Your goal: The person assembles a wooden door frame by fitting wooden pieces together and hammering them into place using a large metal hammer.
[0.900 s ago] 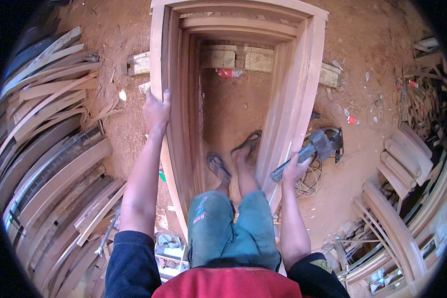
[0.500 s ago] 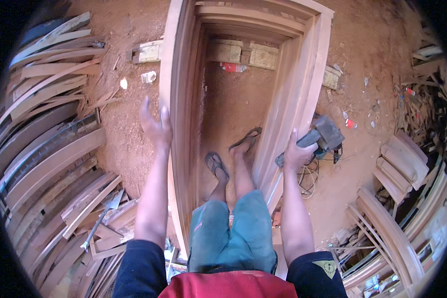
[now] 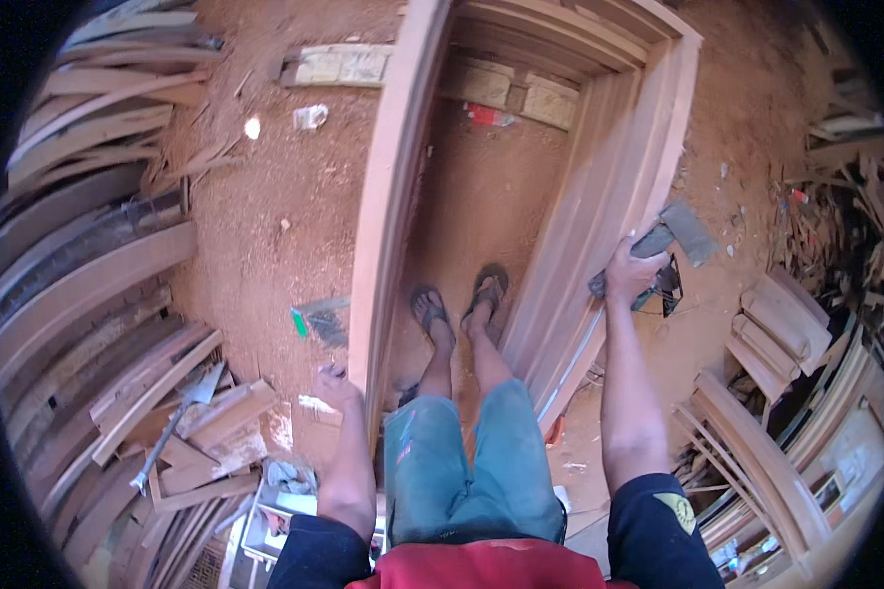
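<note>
Timber frame with stepped inner edges [image 3: 609, 167], looks like a door or window frame, lies flat around the person, who's standing inside it in flip-flops [image 3: 490, 273]. Guessing that spot is just handy for reaching both long rails. A row of pale blocks [image 3: 344, 65] runs under the far part, probably to keep the wood up off the dirt.

Right hand [image 3: 632, 272] has its fingers wrapped around the body of a dark handheld power tool [image 3: 692, 236], right at the outer edge of the right rail. The boxy end points away from the person, which I'd say keeps it clear of the wrist. Can't tell if the tool is resting on the rail or hanging beside it.

Left hand [image 3: 340, 390] is low by the outer face of the left rail [image 3: 388, 196], fingers partly curled. It's too blurry to say whether they're touching wood or gripping anything.
</note>
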Demonstrator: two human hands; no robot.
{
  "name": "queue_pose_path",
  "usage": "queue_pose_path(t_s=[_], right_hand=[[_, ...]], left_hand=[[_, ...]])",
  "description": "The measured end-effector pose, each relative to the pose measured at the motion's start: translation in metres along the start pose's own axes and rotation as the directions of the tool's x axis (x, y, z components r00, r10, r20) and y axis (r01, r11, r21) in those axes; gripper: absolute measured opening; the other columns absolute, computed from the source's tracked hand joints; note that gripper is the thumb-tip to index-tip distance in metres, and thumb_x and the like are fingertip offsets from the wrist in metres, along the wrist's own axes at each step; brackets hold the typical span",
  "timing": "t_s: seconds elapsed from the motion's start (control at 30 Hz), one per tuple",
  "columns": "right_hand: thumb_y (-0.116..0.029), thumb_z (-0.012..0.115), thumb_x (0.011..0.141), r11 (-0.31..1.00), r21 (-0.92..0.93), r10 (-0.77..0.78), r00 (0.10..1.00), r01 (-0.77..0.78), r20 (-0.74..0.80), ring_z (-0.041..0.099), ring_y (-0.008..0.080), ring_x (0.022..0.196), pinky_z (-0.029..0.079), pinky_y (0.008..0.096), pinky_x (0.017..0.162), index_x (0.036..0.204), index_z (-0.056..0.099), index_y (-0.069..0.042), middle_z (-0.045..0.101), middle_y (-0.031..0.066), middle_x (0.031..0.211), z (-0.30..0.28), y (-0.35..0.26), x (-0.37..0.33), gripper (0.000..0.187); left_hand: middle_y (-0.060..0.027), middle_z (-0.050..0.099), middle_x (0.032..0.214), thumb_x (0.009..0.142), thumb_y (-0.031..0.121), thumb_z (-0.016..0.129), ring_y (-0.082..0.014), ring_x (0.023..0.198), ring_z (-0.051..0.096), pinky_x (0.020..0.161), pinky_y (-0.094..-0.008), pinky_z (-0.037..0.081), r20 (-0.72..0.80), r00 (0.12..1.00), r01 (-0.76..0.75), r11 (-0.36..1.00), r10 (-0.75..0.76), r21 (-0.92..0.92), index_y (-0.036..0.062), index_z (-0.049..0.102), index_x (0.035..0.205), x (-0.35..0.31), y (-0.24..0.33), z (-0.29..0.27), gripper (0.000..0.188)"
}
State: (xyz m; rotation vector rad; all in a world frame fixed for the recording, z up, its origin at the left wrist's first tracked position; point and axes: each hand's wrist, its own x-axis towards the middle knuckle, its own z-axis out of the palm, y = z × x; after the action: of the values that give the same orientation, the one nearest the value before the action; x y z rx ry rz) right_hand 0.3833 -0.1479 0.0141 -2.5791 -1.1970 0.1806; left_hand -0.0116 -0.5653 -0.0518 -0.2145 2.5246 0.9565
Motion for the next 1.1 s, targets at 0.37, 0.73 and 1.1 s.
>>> queue_pose_path(t_s=[0.37, 0.73, 1.1], right_hand=[[-0.053, 0.070, 0.083, 0.993, -0.073, -0.100, 0.995, 0.097, -0.028, 0.064, 0.0466, 0.103, 0.053, 0.0543, 0.088, 0.128, 0.044, 0.017, 0.063, 0.0326, 0.114, 0.013, 0.033, 0.023, 0.087], [-0.040, 0.085, 0.071, 0.991, -0.125, -0.036, 0.999, 0.040, 0.039, 0.069, 0.0334, 0.096, 0.061, 0.0444, 0.081, 0.120, 0.054, 0.013, 0.066, 0.0239, 0.115, -0.061, -0.021, -0.125, 0.078], [-0.023, 0.074, 0.083, -0.375, 0.542, -0.738, -0.597, 0.752, 0.316, 0.053, 0.0468, 0.116, 0.040, 0.0538, 0.102, 0.125, 0.052, 0.012, 0.056, 0.0334, 0.122, -0.079, 0.006, -0.403, 0.059]], left_hand=[[-0.0171, 0.073, 0.105, 0.096, 0.051, 0.051, -0.0353, 0.100, 0.069, 0.090, -0.0442, 0.052, -0.082, 0.996, 0.050, 0.933, -0.022, 0.356, 0.0189, 0.073, 0.114, -0.012, 0.038, 0.017, 0.043], [-0.0140, 0.067, 0.115, 0.089, 0.067, 0.053, -0.0327, 0.107, 0.063, 0.092, -0.0460, 0.049, -0.065, 0.973, -0.218, 0.973, 0.223, 0.071, 0.0095, 0.066, 0.117, -0.055, 0.024, -0.053, 0.065], [-0.0141, 0.061, 0.101, 0.082, 0.031, 0.073, -0.0352, 0.100, 0.058, 0.086, -0.0477, 0.045, -0.717, 0.579, 0.534, 0.845, -0.387, -0.024, 0.0098, 0.063, 0.114, -0.316, -0.275, -0.232, 0.040]])
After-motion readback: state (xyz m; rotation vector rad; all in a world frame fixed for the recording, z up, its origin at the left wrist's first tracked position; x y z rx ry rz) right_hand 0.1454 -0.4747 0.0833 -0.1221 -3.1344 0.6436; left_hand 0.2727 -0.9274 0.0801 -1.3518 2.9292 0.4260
